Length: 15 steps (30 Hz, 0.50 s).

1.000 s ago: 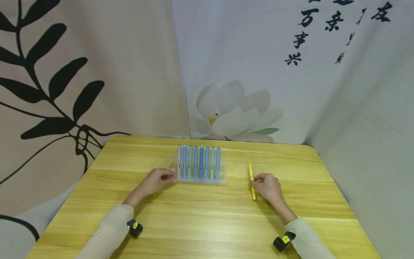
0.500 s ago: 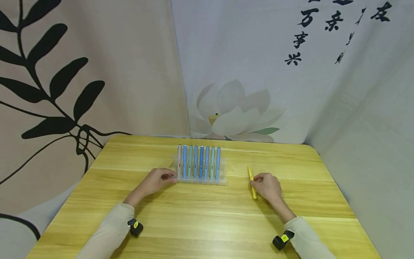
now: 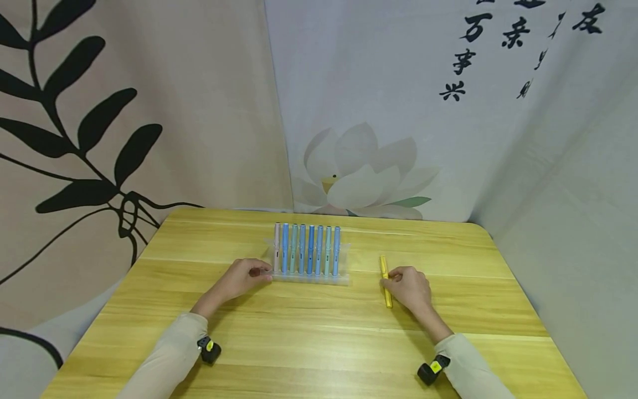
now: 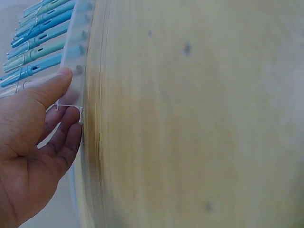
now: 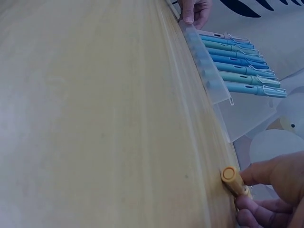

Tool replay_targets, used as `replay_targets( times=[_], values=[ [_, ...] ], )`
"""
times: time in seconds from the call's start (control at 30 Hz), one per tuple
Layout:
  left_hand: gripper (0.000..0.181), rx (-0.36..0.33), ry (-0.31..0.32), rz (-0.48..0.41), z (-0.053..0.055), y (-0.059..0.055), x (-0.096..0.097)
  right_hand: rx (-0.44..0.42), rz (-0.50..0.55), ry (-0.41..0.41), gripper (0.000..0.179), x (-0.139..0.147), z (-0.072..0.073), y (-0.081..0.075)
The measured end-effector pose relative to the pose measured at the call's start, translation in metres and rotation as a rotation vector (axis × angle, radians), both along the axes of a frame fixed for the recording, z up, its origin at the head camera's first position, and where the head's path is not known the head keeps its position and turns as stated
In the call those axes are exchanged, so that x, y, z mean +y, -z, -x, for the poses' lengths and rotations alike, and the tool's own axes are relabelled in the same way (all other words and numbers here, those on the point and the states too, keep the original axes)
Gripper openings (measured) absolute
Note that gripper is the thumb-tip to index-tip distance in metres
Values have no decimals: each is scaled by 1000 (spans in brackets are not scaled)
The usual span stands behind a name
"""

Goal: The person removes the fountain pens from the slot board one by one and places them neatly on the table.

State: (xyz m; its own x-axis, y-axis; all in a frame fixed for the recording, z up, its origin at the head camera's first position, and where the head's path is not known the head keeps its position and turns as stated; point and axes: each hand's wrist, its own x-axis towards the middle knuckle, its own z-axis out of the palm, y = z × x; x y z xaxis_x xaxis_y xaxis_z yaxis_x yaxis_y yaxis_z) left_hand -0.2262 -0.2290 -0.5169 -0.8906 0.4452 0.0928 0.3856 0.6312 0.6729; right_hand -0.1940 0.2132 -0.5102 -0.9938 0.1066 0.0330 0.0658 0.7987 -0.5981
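The right hand (image 3: 411, 289) pinches a yellow pen (image 3: 385, 280) between thumb and fingertips on the wooden table (image 3: 319, 343) — seemingly a grip for lifting it. The pen lies flat, its long axis running nearly straight away from the person, one rounded end toward the wrist camera. Further left, the left hand (image 3: 239, 280) grips the near corner of a clear tray (image 3: 344, 280), likely steadying it — eight pens (image 3: 306, 257) lie there side by side, pointing away too
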Motion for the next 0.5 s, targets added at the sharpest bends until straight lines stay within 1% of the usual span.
replay_targets(
  times=[0.23,0.5],
  values=[
    [27,-9,-5,-6,0,-1,0,19,0,-12,34,-1,0,1],
    [27,-12,-5,0,0,-1,1,49,52,-41,35,-3,-3,-6]
  ],
)
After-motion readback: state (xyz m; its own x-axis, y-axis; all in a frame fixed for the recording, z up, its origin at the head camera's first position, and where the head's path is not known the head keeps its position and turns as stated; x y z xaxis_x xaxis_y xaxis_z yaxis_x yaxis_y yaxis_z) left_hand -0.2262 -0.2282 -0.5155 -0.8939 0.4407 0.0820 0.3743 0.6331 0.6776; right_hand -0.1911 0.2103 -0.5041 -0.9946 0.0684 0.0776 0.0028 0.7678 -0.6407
